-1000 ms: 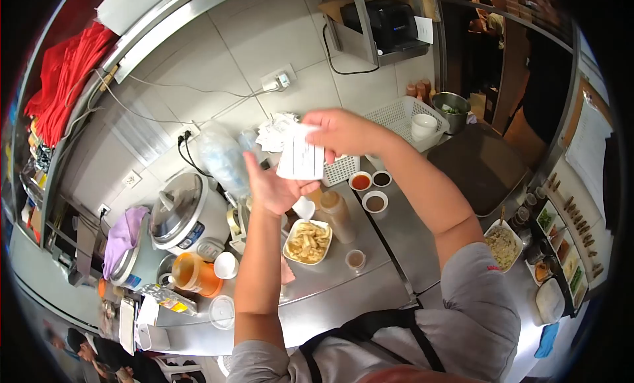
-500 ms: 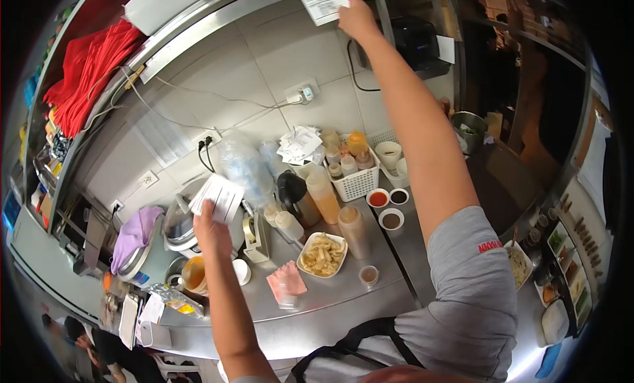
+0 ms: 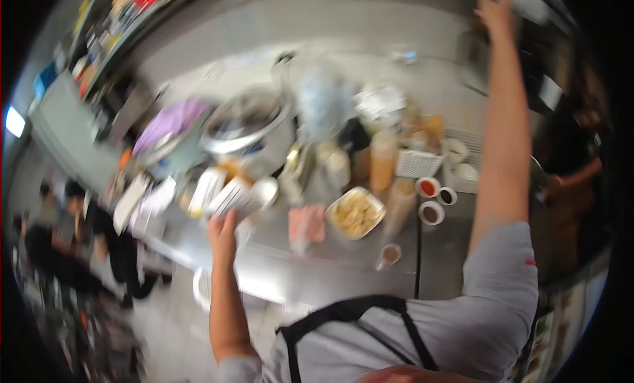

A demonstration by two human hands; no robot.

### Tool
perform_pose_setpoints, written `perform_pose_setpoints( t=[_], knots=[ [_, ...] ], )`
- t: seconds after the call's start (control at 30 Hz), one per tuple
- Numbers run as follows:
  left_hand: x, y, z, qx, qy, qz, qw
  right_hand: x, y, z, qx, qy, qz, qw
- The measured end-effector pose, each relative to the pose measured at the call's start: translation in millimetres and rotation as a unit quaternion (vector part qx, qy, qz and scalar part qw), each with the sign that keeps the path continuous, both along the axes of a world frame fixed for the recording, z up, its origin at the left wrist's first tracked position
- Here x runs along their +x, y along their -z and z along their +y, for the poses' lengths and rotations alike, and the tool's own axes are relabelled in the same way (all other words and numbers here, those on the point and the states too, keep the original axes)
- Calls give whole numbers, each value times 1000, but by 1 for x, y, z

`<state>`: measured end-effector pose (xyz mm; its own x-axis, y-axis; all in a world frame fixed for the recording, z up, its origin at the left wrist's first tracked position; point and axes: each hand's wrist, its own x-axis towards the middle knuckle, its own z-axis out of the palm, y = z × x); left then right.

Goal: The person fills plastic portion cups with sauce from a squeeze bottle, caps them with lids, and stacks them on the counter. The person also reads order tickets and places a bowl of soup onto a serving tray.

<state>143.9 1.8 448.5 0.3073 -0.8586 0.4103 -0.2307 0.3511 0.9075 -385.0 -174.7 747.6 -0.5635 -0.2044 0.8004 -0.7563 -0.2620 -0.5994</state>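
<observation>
- A purple cloth (image 3: 170, 124) is draping a round container.
- The left hand (image 3: 223, 237) is gripping a white printed paper slip (image 3: 233, 198) by its lower edge, over the silvery metal counter (image 3: 269, 256), just left of a round white cup (image 3: 265, 193).
- A square pink sheet (image 3: 312, 222) is lying beside a white square bowl (image 3: 357, 235) of pale yellow food.
- Three round white sauce cups (image 3: 431, 224) are sitting farther right.
- The right hand (image 3: 495, 11) is hanging high above, its fingers blurring; whether they are grasping anything, one cannot tell.
</observation>
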Motion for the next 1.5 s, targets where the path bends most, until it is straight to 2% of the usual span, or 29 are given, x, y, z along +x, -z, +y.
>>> perform_pose_setpoints(
  t=[0.03,0.07,0.1,0.13,0.17,0.2,0.23,0.27,0.3,0.33,0.4,0.43,0.47,0.53,0.63,0.73,0.77,0.83,0.87,0.9,0.97,1.0,1.03,1.07,1.13,1.27,1.33,1.43,1.5],
  knots=[
    [5,7,9,11,-18,-41,999,-15,14,-35,-9,-211,-79,974],
    [-4,-5,23,8,-14,-68,998,41,40,1,47,-197,-24,979],
    [4,-1,31,59,-12,-124,990,88,69,4,132,-333,5,934],
    [6,4,40,15,-19,-151,988,133,103,7,211,-453,33,866],
    [5,8,48,-31,-22,-183,982,190,134,29,279,-595,87,749],
    [6,14,58,-44,-9,-149,988,243,159,54,327,-697,97,631],
    [12,20,70,-48,-4,-193,980,293,182,71,461,-681,96,562],
    [15,21,82,-62,18,-210,976,334,204,91,505,-685,135,507],
    [17,23,96,-44,18,-196,979,369,224,108,534,-694,116,469],
    [24,31,110,31,27,-176,984,402,241,126,564,-701,102,425],
    [40,42,138,-7,-4,-250,968,457,272,154,566,-744,58,350],
    [54,55,150,38,4,-259,965,483,284,168,549,-759,74,343],
    [69,67,163,76,-6,-270,960,507,297,182,514,-801,9,306],
    [97,79,195,125,-100,-193,968,561,322,206,374,-866,-19,333],
    [166,91,250,140,-195,-72,968,640,335,241,270,-872,75,401],
    [233,90,328,163,-258,-125,944,719,328,270,330,-889,-25,316],
    [285,98,382,161,-313,-99,931,773,340,296,313,-897,-39,311],
    [338,103,443,170,-375,15,911,813,379,320,323,-891,-25,319],
    [354,88,474,180,-401,67,896,836,403,328,351,-895,-26,275],
    [370,71,503,185,-427,119,877,852,416,337,397,-872,62,280],
    [411,58,560,122,-484,140,855,885,455,366,435,-870,-40,229],
    [429,55,588,91,-508,153,843,902,478,376,443,-864,-49,236],
    [445,46,615,36,-520,200,830,921,502,384,469,-855,-60,214],
    [461,33,640,-20,-528,246,812,936,515,394,494,-842,-68,204],
    [484,5,680,-88,-530,264,801,978,532,415,542,-816,-83,186],
    [540,-15,745,-133,-540,230,799,1097,523,450,539,-828,-8,157],
    [572,-21,771,-160,-551,219,790,1170,515,476,525,-839,-28,143],
    [613,-30,806,-146,-600,210,758,1264,487,537,491,-867,-18,85],
    [639,-39,833,-135,-620,205,745,1318,469,594,477,-877,47,39]
  ],
)
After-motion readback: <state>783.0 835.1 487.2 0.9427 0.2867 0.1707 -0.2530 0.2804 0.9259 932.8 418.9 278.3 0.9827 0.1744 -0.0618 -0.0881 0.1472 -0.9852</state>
